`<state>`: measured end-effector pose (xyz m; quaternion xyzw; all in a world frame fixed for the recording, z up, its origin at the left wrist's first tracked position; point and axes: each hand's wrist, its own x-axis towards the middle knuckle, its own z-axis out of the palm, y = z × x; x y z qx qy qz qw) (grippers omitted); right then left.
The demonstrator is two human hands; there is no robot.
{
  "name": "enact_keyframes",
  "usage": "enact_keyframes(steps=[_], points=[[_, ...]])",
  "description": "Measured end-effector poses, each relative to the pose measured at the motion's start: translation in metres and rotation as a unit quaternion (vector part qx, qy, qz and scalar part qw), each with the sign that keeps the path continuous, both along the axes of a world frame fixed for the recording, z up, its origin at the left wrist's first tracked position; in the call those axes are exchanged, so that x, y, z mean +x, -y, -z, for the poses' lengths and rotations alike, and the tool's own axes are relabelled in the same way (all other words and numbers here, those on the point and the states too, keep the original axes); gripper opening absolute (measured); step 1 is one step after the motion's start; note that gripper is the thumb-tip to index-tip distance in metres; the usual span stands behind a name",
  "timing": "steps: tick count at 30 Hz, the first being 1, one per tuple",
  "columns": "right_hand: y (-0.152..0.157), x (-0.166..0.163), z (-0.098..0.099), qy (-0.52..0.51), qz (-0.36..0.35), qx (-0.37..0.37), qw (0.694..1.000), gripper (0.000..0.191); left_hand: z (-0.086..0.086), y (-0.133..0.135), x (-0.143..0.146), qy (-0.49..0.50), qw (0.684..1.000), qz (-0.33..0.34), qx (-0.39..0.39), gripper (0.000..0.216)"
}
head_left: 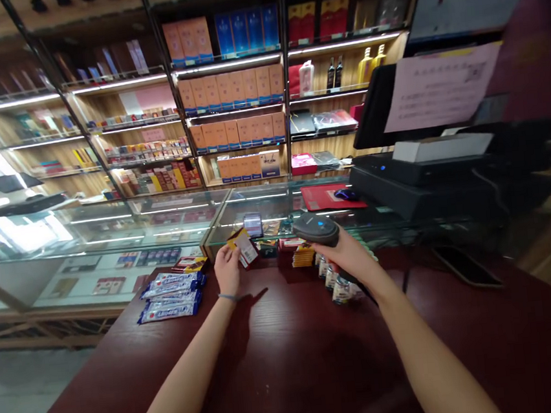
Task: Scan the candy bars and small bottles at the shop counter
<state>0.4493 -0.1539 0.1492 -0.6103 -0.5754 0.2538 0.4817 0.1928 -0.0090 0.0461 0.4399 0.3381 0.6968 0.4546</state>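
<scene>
My left hand [228,271] pinches a small yellow and dark red packet [245,248] by its edge, and a barcode label on it faces me. A dark grey barcode scanner [314,227] is gripped in my right hand [351,257], its head pointing left towards the packet. The scanner's handle is hidden by my fingers, and a small blue light shows on its top. Left of my left hand, several blue and white packets [170,296] lie in a pile. Yellow packets [303,256] stand in a box below the scanner, beside a row of small packs [337,285].
The dark red wooden table [282,374] meets a glass display counter [169,220]. A phone [466,266] lies at the right. Behind it are a black register machine [400,181], a monitor with a paper sheet [442,86], and a mouse [346,194] on a red mat [326,195].
</scene>
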Motion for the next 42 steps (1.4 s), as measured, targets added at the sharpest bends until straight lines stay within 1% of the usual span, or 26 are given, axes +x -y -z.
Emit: enact_keyframes(steps=[2,3,4,5,6,8,10,11,12,13,14,15,16,17,18,19,22,23,24,26,30,33,35,38,40,42], points=[[0.004,0.013,-0.003,-0.012,0.008,0.018,1.0,0.048,-0.017,0.002,0.017,-0.107,0.992,-0.007,0.06,0.026],[0.006,0.018,-0.005,-0.022,0.015,0.028,0.999,0.048,-0.024,0.004,0.027,-0.172,0.98,-0.016,0.094,0.023],[0.008,0.024,-0.006,-0.032,0.021,0.034,0.999,0.046,-0.031,0.007,0.036,-0.245,0.961,-0.029,0.126,0.02],[0.011,0.029,-0.008,-0.042,0.028,0.039,0.998,0.044,-0.037,0.01,0.046,-0.323,0.933,-0.043,0.154,0.018],[0.013,0.034,-0.01,-0.051,0.035,0.042,0.997,0.041,-0.041,0.014,0.056,-0.402,0.897,-0.053,0.179,0.017],[0.018,0.043,-0.013,-0.064,0.045,0.046,0.996,0.034,-0.046,0.019,0.077,-0.539,0.81,-0.063,0.224,0.017],[0.024,0.051,-0.017,-0.075,0.045,0.052,0.995,0.027,-0.044,0.023,0.096,-0.622,0.733,-0.057,0.269,0.017],[0.026,0.055,-0.019,-0.081,0.044,0.056,0.994,0.026,-0.042,0.024,0.105,-0.645,0.705,-0.054,0.29,0.017],[0.029,0.058,-0.021,-0.087,0.043,0.06,0.994,0.026,-0.04,0.024,0.114,-0.661,0.684,-0.05,0.306,0.016],[0.031,0.061,-0.022,-0.093,0.041,0.064,0.993,0.026,-0.036,0.024,0.121,-0.67,0.67,-0.045,0.316,0.015],[0.033,0.064,-0.023,-0.098,0.041,0.068,0.992,0.027,-0.033,0.024,0.127,-0.676,0.662,-0.04,0.321,0.015],[0.035,0.066,-0.024,-0.104,0.042,0.071,0.991,0.027,-0.03,0.023,0.132,-0.677,0.663,-0.034,0.319,0.015],[0.036,0.068,-0.025,-0.108,0.043,0.075,0.99,0.028,-0.027,0.023,0.136,-0.672,0.671,-0.026,0.312,0.016],[0.037,0.069,-0.025,-0.113,0.045,0.078,0.99,0.028,-0.024,0.022,0.138,-0.661,0.687,-0.014,0.302,0.017],[0.038,0.07,-0.026,-0.116,0.048,0.079,0.989,0.029,-0.021,0.021,0.14,-0.64,0.711,0.004,0.29,0.017],[0.038,0.071,-0.026,-0.119,0.051,0.08,0.988,0.029,-0.019,0.021,0.142,-0.608,0.744,0.028,0.276,0.016],[0.039,0.07,-0.028,-0.124,0.053,0.078,0.988,0.03,-0.014,0.019,0.143,-0.449,0.859,0.112,0.219,0.011],[0.039,0.07,-0.028,-0.122,0.052,0.077,0.988,0.03,-0.012,0.018,0.143,-0.395,0.887,0.134,0.201,0.013],[0.039,0.069,-0.028,-0.118,0.049,0.078,0.989,0.03,-0.01,0.018,0.143,-0.353,0.904,0.15,0.188,0.017],[0.039,0.068,-0.028,-0.111,0.048,0.077,0.99,0.03,-0.007,0.016,0.143,-0.319,0.914,0.161,0.19,0.021],[0.037,0.064,-0.027,-0.101,0.059,0.059,0.991,0.028,-0.003,0.016,0.142,-0.327,0.908,0.153,0.215,0.026],[0.035,0.059,-0.028,-0.097,0.061,0.059,0.992,0.026,-0.006,0.018,0.138,-0.309,0.914,0.173,0.198,0.034],[0.033,0.052,-0.029,-0.099,0.058,0.065,0.991,0.027,-0.009,0.02,0.131,-0.298,0.915,0.179,0.203,0.036],[0.03,0.036,-0.029,-0.102,0.041,0.067,0.992,0.031,-0.014,0.023,0.108,-0.308,0.912,0.162,0.217,0.036],[0.027,0.023,-0.026,-0.096,0.031,0.064,0.993,0.032,-0.017,0.025,0.086,-0.317,0.914,0.138,0.211,0.037],[0.024,0.008,-0.022,-0.092,0.024,0.056,0.994,0.03,-0.018,0.026,0.057,-0.312,0.925,0.109,0.187,0.036]])
